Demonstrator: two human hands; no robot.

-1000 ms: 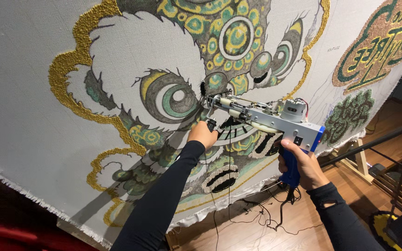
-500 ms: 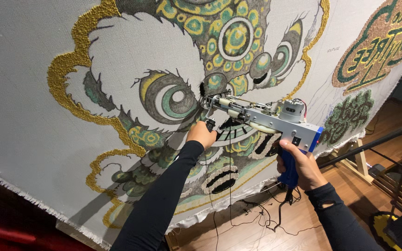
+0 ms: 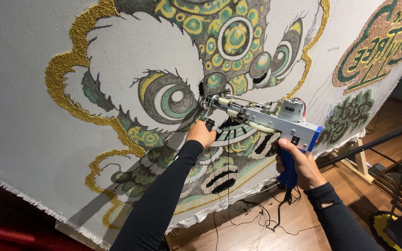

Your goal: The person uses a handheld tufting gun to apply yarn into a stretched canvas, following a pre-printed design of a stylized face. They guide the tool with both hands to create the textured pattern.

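Tufting gun (image 3: 261,118) is up against the stretched tufting cloth (image 3: 33,139), needle end at the nose area between the two big eyes of the lion-face design (image 3: 210,69).

My left hand (image 3: 202,135) is closed around the gun's black front grip, just below the needle end and right next to the fabric. Black sleeve runs down from it toward bottom centre.

My right hand (image 3: 298,165) is wrapped around the blue rear handle (image 3: 287,174), which hangs under the grey gun body. Index finger lies up along the body near the switch; can't tell if it's pressing anything. The small motor sits on top of the body at the rear.

Gun is tilted: front end higher and to the left, rear lower and to the right.

A black yarn strand drops from the middle of the gun to the wooden floor (image 3: 257,232). Black cable (image 3: 275,218) leaves the bottom of the handle and loops on the floor.

Cloth mostly filled: gold outline on the left, green and gold patches around the eyes. A second green-and-gold emblem (image 3: 378,46) sits top right, well apart from the gun. The wooden frame leg (image 3: 357,160) shows behind my right hand.
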